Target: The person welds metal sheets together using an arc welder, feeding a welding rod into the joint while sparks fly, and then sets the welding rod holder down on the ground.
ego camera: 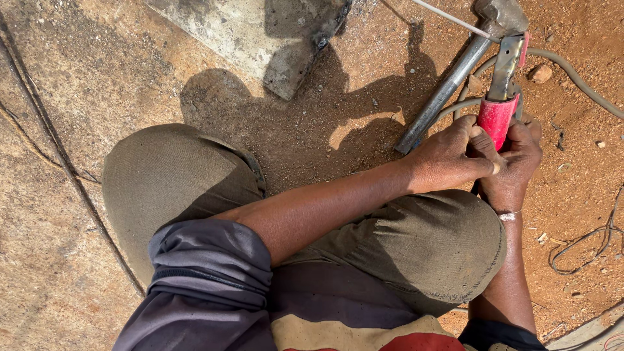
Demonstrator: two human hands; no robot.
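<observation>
Gripping the red-handled electrode holder (497, 117) from both sides, the two hands meet at the right of the view, just above the bent knee. The right hand (517, 166) wraps the lower part of the red handle with its fingers curled shut around it. The left hand (448, 156) reaches across the body and closes its fingers on the same handle (thumb pressed against the red sleeve). The holder's metal clamp (507, 65) points away from the person. A hammer (455, 78) lies on the sandy ground (364, 110) just beside the holder, its handle slanting down-left. A grey cable (578, 71) curves behind it. A concrete slab (260, 32) sits well apart, upper centre.
</observation>
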